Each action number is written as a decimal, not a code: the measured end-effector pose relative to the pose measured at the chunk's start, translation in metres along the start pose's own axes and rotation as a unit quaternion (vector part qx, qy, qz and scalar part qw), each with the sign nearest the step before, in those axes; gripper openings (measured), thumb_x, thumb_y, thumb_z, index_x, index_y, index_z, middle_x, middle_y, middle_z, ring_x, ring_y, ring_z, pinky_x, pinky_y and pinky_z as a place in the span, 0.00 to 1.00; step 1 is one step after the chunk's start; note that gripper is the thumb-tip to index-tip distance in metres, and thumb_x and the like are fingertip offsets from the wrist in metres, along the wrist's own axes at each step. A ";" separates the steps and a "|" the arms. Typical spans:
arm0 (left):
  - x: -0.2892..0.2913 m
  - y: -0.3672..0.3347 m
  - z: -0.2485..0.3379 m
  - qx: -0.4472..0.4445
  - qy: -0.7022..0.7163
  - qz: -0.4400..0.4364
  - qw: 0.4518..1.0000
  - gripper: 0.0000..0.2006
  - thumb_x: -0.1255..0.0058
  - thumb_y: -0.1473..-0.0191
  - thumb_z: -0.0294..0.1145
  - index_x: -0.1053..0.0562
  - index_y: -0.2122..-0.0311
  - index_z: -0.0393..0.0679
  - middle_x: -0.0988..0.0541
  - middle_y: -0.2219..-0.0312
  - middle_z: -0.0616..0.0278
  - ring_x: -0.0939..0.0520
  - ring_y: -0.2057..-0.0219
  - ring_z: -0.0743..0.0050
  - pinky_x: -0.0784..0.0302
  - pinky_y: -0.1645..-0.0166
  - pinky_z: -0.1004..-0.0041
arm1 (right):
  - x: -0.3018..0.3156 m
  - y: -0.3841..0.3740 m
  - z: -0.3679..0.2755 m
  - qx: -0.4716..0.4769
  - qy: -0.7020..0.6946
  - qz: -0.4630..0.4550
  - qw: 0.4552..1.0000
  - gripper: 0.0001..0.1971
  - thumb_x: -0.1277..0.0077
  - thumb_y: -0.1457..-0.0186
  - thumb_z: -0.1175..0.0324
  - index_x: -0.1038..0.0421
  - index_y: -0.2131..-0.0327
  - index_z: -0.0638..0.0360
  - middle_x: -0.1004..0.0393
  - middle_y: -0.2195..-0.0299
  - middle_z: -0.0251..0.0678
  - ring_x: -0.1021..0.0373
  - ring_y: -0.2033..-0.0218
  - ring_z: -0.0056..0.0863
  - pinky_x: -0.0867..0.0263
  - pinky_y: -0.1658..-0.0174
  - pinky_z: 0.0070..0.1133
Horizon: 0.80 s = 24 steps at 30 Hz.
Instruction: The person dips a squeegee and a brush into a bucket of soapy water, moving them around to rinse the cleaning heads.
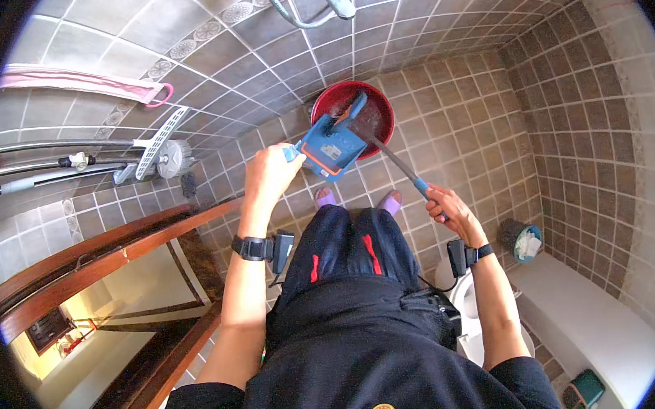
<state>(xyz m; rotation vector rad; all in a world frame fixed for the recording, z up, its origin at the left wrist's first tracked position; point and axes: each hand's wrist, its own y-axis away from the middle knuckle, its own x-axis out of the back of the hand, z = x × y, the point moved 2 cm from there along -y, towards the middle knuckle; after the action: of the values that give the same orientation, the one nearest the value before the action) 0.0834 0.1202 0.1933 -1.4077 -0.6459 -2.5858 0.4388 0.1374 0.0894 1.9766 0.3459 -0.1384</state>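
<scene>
My left hand [270,177] is closed round the handle of a blue dustpan [331,150] with an orange edge and a label. The dustpan is held tilted over the near left rim of a round red basin [381,99]. In my right hand [455,211] is the blue grip of a long-handled brush [397,160] with a grey shaft. Its shaft slopes down into the basin. A blue head with dark bristles shows there beside the dustpan, partly covered by it. The basin seems to hold water; its depth is hard to make out.
Behind the basin rises a tiled wall [405,14]. Long poles [63,162] and a white rack [161,143] are at the left, above a wooden door frame [131,254]. A small bin [521,241] stands right, near a white toilet [467,301]. My slippered feet [325,197] are close to the basin.
</scene>
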 end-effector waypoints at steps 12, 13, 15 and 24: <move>-0.008 0.000 0.012 -0.038 -0.022 -0.017 0.999 0.14 0.49 0.57 0.43 0.25 0.65 0.48 0.23 0.75 0.53 0.22 0.71 0.54 0.27 0.67 0.64 | -0.032 -0.039 -0.002 0.038 0.057 0.004 0.998 0.21 0.59 0.46 0.66 0.44 0.49 0.63 0.40 0.84 0.27 0.48 0.89 0.11 0.53 0.89 0.10; -0.008 0.000 0.013 -0.039 -0.020 -0.016 0.999 0.14 0.49 0.57 0.43 0.25 0.65 0.48 0.23 0.75 0.53 0.22 0.71 0.54 0.27 0.67 0.64 | -0.033 -0.034 -0.005 0.029 0.034 0.001 0.999 0.22 0.60 0.46 0.66 0.45 0.48 0.62 0.40 0.85 0.27 0.49 0.89 0.11 0.54 0.89 0.10; -0.009 -0.001 0.015 -0.039 -0.056 -0.057 0.996 0.14 0.49 0.57 0.44 0.25 0.65 0.48 0.23 0.75 0.53 0.22 0.70 0.54 0.27 0.67 0.64 | -0.034 -0.023 -0.011 0.023 0.011 -0.001 1.000 0.22 0.60 0.46 0.66 0.46 0.48 0.61 0.40 0.85 0.27 0.49 0.89 0.10 0.55 0.89 0.09; -0.024 0.000 0.015 -0.117 -0.055 -0.035 0.991 0.13 0.49 0.56 0.42 0.25 0.66 0.48 0.23 0.75 0.52 0.23 0.71 0.52 0.27 0.68 0.62 | -0.027 0.027 -0.016 0.007 -0.062 -0.011 0.998 0.22 0.61 0.45 0.67 0.48 0.46 0.57 0.43 0.84 0.25 0.52 0.89 0.09 0.58 0.89 0.08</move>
<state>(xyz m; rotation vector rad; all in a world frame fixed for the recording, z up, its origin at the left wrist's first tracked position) 0.1078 0.1244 0.1806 -1.6328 -0.4218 -2.7300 0.4200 0.1362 0.1266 1.9681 0.2864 -0.2772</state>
